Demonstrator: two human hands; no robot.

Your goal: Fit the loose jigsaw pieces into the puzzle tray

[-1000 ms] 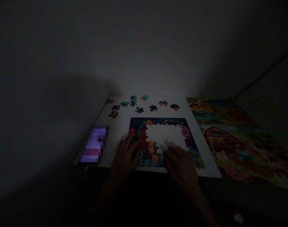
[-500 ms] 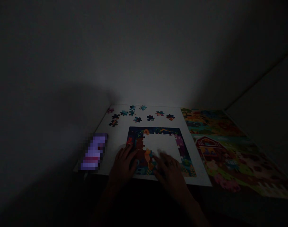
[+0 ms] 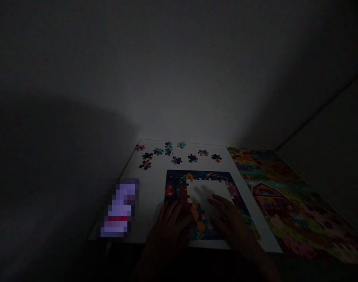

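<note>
A partly joined jigsaw puzzle lies on the white table, its dark, colourful border linked around a bare white middle. My left hand rests with its fingers apart on the puzzle's lower left part and holds nothing. Over the lower right of the puzzle is my right hand, fingers stretched out towards the bare middle and apart. No piece shows in it, and its thumb side is dim. An orange figure on the joined pieces shows between both hands.
Several loose puzzle pieces are scattered along the table's far side. A phone-like device, blurred out, lies at the left edge. Colourful farm and animal pictures cover the right side. A pale wall rises behind the table.
The view has tilted up, so the table sits lower in the picture. My right hand has shifted up and right over the puzzle, while my left hand stays on its lower left part.
</note>
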